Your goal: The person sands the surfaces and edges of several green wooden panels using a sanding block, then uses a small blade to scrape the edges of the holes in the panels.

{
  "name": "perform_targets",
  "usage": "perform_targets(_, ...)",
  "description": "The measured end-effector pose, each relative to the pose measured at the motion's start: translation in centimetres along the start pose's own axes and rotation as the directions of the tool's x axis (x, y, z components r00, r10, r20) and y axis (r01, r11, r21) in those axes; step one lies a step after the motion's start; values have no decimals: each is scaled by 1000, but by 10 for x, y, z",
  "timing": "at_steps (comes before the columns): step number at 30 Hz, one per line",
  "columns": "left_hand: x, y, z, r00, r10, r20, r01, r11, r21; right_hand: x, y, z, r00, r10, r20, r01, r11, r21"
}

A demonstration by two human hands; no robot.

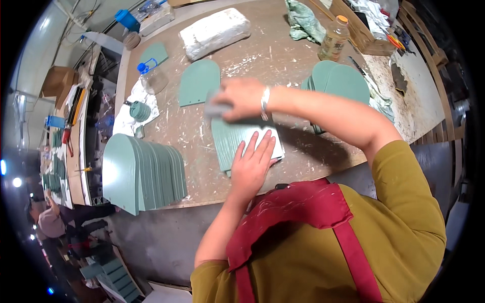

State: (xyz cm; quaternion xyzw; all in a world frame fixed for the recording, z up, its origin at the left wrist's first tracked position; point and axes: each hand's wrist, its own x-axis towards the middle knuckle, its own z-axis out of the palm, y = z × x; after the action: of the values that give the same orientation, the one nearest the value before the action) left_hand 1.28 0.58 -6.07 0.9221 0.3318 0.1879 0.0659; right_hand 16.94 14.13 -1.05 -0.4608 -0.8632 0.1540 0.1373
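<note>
My left hand lies with its fingers stretched out on a light-green panel, the top one of a small stack near the table's front edge. My right hand grips a grey pad, blurred by motion, at the far end of that stack. Its exact kind cannot be made out. Just beyond, a round-topped green panel lies flat, partly behind the right hand. A long row of similar panels stands on edge to the left. More rounded panels are piled on the right, partly under my right forearm.
At the back are a white wrapped bundle, a green-stained cloth and an orange-capped bottle. A clear blue-capped jug and a green coil on white cloth sit left. A person works far left.
</note>
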Motion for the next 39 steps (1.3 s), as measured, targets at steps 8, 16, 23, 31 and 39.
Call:
perform_targets(8, -5, -2, 5, 999, -52, -3, 51, 997, -53, 7, -47, 12, 882, -378, 283, 394, 919, -3)
perform_targets(16, 0, -1, 0, 999, -51, -9, 50, 997, -60, 15, -55, 8, 889, -318, 331, 368, 925, -99)
perform_targets(23, -2, 2, 7, 992, -101, 77, 103, 995, -15, -10, -40, -5, 983, -111, 144, 118, 992, -41)
perform_targets(31, 58, -12, -81, 923, -296, -245, 135, 846, -516, -74, -25, 43, 939, 81, -335, -61, 996, 67)
perform_targets(39, 273, 10, 6, 988, -44, 150, 115, 854, -508, -85, -41, 59, 888, -8, -459, 35, 998, 51)
